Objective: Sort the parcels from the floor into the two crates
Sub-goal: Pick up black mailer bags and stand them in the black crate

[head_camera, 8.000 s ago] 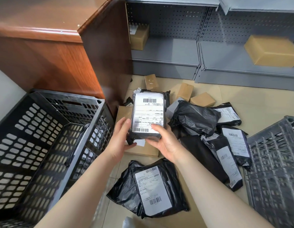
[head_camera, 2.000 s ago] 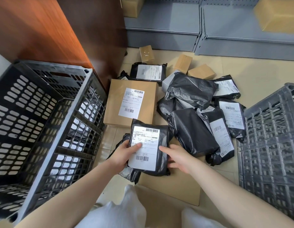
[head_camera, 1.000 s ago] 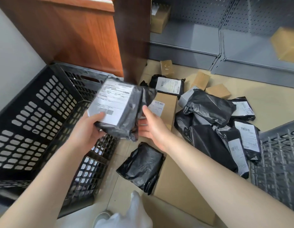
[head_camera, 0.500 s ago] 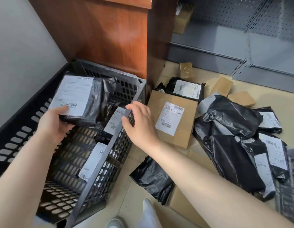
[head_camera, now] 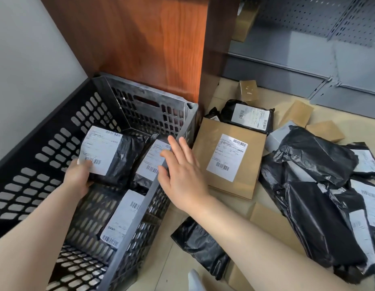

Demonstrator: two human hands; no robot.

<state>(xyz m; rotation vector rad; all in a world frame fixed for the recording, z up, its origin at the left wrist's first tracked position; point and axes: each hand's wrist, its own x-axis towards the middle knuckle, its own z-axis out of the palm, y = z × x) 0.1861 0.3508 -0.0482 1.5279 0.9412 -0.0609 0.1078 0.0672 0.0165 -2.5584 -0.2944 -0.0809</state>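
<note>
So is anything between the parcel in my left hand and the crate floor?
The black parcel in the left hand is already inside the black crate; bare crate floor shows below it, other parcels beside it.

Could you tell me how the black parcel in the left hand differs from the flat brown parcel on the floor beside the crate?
The black parcel is a wrinkled plastic bag; the brown parcel is flat cardboard. The black parcel is gripped by the left hand inside the black crate; the brown parcel lies untouched on the floor. The black parcel's label covers its left end; the brown parcel's label sits centrally. Both carry white barcoded labels.
</note>
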